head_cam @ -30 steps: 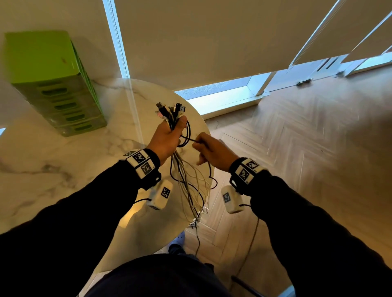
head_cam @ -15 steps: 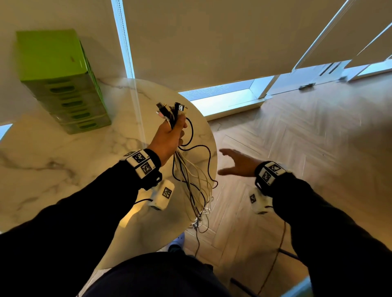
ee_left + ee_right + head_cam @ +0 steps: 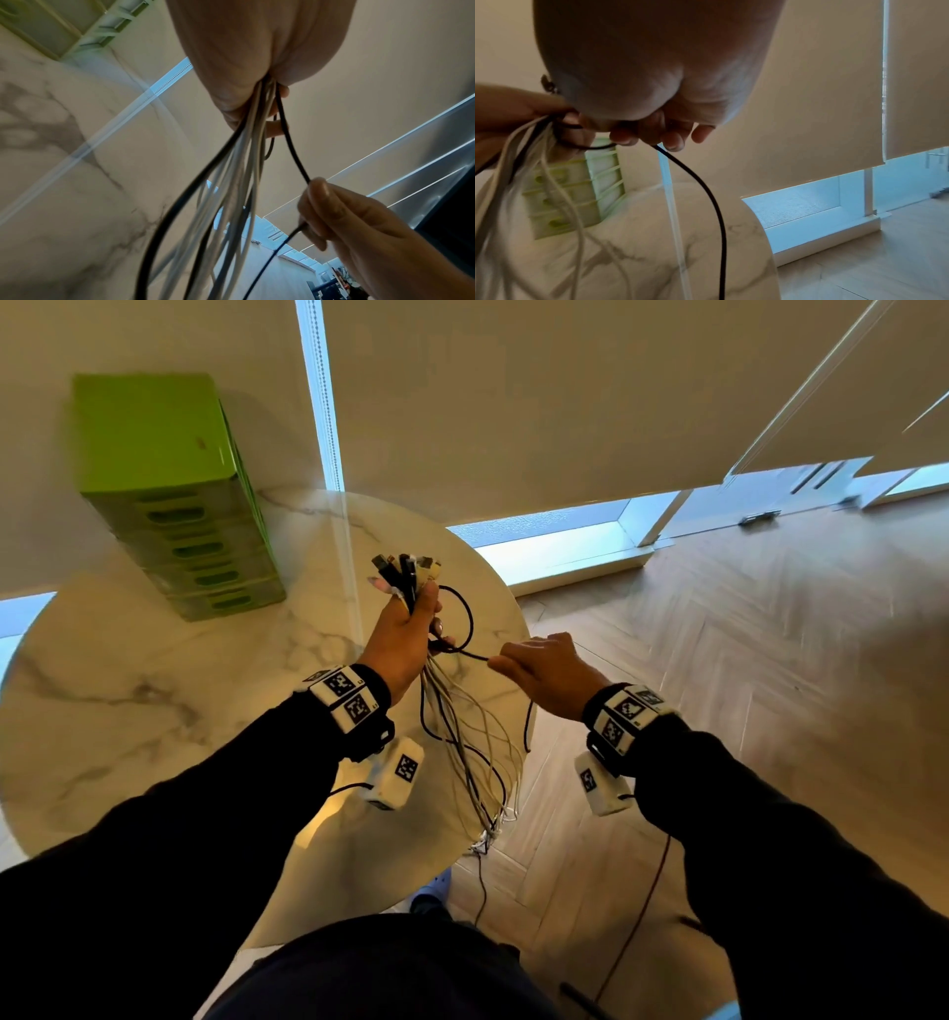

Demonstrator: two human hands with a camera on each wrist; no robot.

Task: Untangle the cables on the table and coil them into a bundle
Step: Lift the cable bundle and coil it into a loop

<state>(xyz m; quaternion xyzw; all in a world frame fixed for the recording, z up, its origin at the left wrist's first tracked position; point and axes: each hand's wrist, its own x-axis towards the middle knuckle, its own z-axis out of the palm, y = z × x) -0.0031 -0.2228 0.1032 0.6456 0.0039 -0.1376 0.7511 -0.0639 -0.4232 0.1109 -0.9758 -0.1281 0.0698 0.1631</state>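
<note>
My left hand (image 3: 405, 634) grips a bundle of black and white cables (image 3: 462, 726) above the round marble table (image 3: 128, 690). Their plugs (image 3: 405, 567) stick up out of the fist and the loose lengths hang down past the table edge. One black cable (image 3: 464, 629) loops out from the fist to my right hand (image 3: 539, 670), which pinches it just right of the left hand. In the left wrist view the cables (image 3: 231, 182) fan out below the left hand (image 3: 252, 60), and the right hand's fingers (image 3: 329, 209) pinch the black strand (image 3: 290, 142). In the right wrist view the black cable (image 3: 706, 192) drops from the right hand's fingers (image 3: 670, 140).
A green stack of drawers (image 3: 169, 495) stands at the table's far left by the wall. Window blinds hang behind the table, with a sill (image 3: 560, 546) below them. Wooden floor (image 3: 744, 634) lies to the right. Thin wires (image 3: 637, 916) trail from the wrist cameras to the floor.
Half a second ago my right hand was open and away to the right. It has come back toward the left hand and now pinches the black cable. The left hand keeps holding the bundle.
</note>
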